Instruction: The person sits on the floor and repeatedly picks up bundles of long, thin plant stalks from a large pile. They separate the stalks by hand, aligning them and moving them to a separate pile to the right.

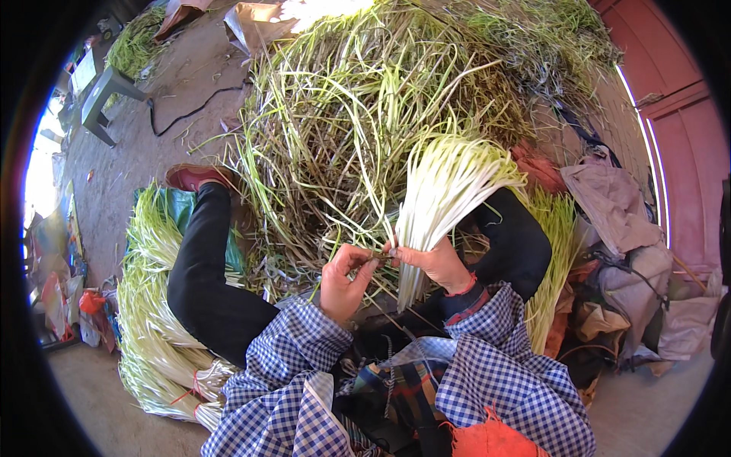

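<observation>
My right hand [437, 264] is closed around the lower part of a bunch of white-stemmed leafy shoots [440, 200], whose pale yellow-green tops fan out upward. My left hand [345, 280] is beside it, thumb and fingers pinched on a small brownish stem end [381, 257] that reaches to the fingertips of my right hand. Just beyond both hands rises a large heap of loose, tangled shoots [342, 125], green mixed with brown dry stalks. The inner side of my right palm is hidden by the bunch.
Bundles of shoots, some tied with red string [194, 388], lie left of my left leg [200, 285]. More shoots [551, 251] lie beyond my right leg. A grey stool [108, 94] and a black cord [194, 108] are at upper left; cloths and sacks [611, 200] and a red door [685, 143] at right.
</observation>
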Tool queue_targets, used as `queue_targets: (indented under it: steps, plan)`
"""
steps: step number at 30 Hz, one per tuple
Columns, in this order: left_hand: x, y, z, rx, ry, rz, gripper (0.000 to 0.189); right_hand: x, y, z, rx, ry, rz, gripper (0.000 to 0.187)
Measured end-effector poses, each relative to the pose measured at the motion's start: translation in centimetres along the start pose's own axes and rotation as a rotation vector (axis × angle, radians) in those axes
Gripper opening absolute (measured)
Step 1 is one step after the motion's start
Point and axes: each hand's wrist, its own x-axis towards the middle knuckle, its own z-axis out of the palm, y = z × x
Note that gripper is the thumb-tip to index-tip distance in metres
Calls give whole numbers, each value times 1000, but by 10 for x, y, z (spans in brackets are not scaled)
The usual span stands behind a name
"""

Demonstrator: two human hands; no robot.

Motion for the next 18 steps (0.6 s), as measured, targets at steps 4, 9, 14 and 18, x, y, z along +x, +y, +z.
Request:
queue_targets:
  steps: [4,9,14,18]
  plan:
    - [6,1,-4,-323,45,-86,8,-10,1,-5,64,141,-88,30]
    - [25,9,-9,176,-92,-270,11,-20,0,-9,33,167,-130,26]
    - [53,20,11,215,-432,-250,27,-27,9,1,-233,17,-239,27]
    - [66,18,13,568,-377,-123,22,-39,6,6,50,3,-177,29]
